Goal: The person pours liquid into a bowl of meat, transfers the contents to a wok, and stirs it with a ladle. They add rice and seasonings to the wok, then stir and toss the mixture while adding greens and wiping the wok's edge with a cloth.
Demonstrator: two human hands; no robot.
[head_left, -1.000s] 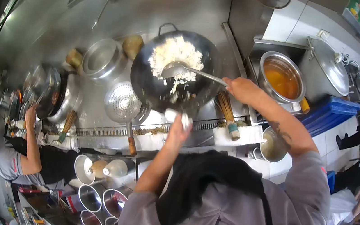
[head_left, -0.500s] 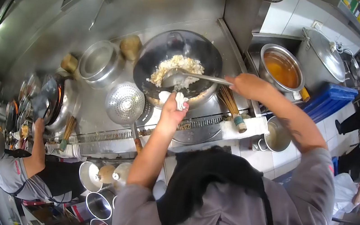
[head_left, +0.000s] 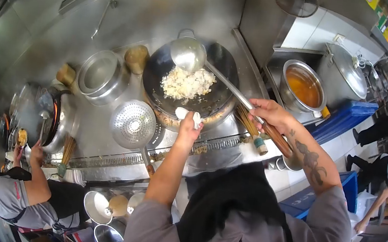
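A dark wok (head_left: pixel 227 76) sits on the stove, with a heap of fried rice (head_left: pixel 186 85) in its middle. My left hand (head_left: pixel 190 126) is closed on a white cloth (head_left: pixel 188 116) at the wok's near rim. In my right hand (head_left: pixel 271 115), to the right of the wok, is the handle of a long ladle (head_left: pixel 188 55). The ladle's bowl hangs over the far side of the wok, just beyond the rice.
A perforated skimmer (head_left: pixel 133 124) and a metal pot (head_left: pixel 98 73) are left of the wok. A pot of orange liquid (head_left: pixel 303 87), a bamboo brush (head_left: pixel 248 124) and a blue crate (head_left: pixel 343 122) are right. A co-worker (head_left: pixel 27 192) works at another wok on the left.
The ladle has swung from the rice up to the wok's far side. My right hand has moved a little right and down, and the rice is now heaped more compactly.
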